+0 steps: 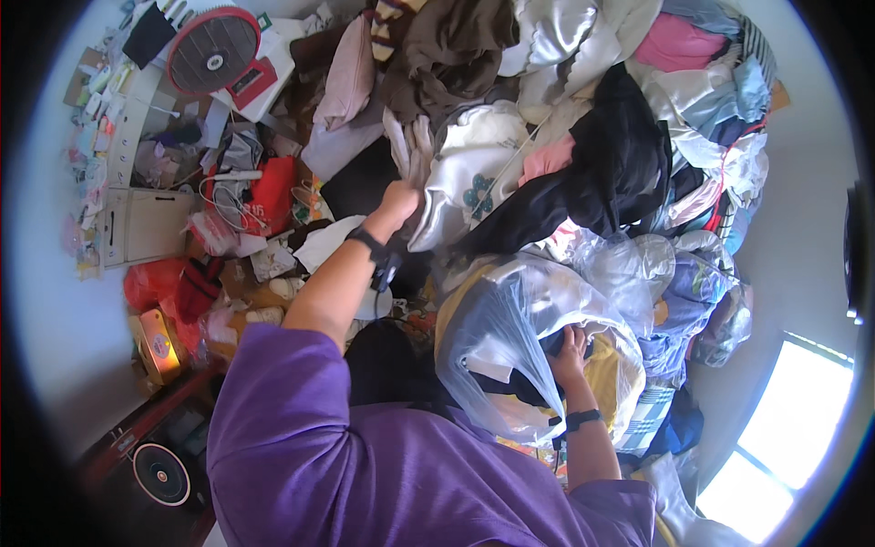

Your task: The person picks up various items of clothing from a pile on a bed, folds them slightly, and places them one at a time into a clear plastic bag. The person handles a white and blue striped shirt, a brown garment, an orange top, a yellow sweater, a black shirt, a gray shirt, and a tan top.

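Note:
My left hand (398, 202) is closed, its fingers gathered on a pale beige cloth (412, 150). Just right of it lies a white satin cloth (467, 169) with a teal flower on it. My right hand (570, 357) reaches into the mouth of a large clear plastic bag (492, 314). Its fingers curl against a dark cloth (550, 343) inside; the bag's film and folds partly hide what they grip. Yellow fabric (603, 378) also shows in the bag. Beyond the bag, a long black cloth (606, 169) drapes over the heap.
Clothes and bedding are piled high ahead, with a brown cloth (447, 55) and a pink cloth (679, 43). On the left stand a round red fan heater (212, 53), a white cabinet (159, 226) and a red bag (272, 193). A bright window (784, 438) is at lower right.

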{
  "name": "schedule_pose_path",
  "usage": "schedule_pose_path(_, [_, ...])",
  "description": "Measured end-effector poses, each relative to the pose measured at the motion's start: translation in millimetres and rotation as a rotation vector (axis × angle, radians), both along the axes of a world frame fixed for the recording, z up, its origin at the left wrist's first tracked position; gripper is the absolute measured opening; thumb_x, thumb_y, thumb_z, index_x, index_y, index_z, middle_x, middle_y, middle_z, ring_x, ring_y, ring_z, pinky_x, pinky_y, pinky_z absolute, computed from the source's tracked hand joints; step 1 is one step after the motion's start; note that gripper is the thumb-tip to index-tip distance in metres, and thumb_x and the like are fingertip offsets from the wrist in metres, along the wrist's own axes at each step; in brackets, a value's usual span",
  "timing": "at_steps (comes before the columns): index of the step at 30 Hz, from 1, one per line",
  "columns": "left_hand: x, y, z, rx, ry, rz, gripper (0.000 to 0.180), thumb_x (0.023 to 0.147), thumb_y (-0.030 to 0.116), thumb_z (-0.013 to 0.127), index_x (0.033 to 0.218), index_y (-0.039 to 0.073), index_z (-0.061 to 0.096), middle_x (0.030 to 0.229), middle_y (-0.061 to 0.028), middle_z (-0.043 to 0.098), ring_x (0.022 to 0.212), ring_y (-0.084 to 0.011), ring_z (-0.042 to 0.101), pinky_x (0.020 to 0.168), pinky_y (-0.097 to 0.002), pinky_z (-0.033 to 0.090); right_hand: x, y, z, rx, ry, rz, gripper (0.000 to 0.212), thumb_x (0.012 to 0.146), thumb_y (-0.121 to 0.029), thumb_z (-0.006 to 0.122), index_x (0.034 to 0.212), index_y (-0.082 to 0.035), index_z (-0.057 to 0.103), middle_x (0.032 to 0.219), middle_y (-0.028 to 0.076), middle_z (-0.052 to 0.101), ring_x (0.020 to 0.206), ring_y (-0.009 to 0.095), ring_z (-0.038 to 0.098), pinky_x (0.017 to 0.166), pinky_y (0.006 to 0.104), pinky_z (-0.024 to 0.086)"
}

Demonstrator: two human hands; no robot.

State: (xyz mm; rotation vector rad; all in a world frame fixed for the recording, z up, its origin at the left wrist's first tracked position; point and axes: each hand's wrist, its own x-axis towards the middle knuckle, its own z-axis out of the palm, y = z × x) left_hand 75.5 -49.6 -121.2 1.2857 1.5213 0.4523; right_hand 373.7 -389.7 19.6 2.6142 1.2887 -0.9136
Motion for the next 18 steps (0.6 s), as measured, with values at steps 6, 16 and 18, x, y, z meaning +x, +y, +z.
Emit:
schedule_pose_path(6, [2, -32, 109, -0.113, -0.279, 0.165, 0.01, 0.061, 0.003, 0.054, 0.065, -0.006, 0.052, 0.055, -0.0075, 0.05, 0.045, -0.0158, 0.048, 0.039, -0.031, 0.033, -6, 12, 30, -0.116, 0.039, -0.058, 0.08, 0.059, -0.028, 0.077, 0.126, -0.022, 0.034, 0.134, 0.007, 0.025, 0.127, 0.03, 0.023, 0.092, 0.066, 0.022])
schedule_pose_path(16, [34, -40, 252, 0.041, -0.594, 0.138, 0.023, 0.056, -0.003, 0.05, 0.077, 0.0, 0.059, 0.066, -0.004, 0.056, 0.056, -0.0139, 0.053, 0.052, -0.0255, 0.044, 7, 4, 32, -0.041, 0.116, -0.038, 0.083, 0.059, -0.03, 0.076, 0.129, -0.025, 0.032, 0.135, 0.007, 0.025, 0.127, 0.029, 0.024, 0.091, 0.0679, 0.021])
schedule_pose_path(18, [34, -28, 307, 0.151, -0.658, 0.104, 0.03, 0.058, -0.003, 0.048, 0.086, -0.001, 0.059, 0.075, -0.0072, 0.06, 0.065, -0.0174, 0.058, 0.061, -0.0284, 0.049, 7, 5, 30, -0.029, 0.11, -0.037, 0.082, 0.059, -0.031, 0.076, 0.129, -0.027, 0.033, 0.134, 0.006, 0.026, 0.126, 0.029, 0.024, 0.091, 0.0679, 0.022])
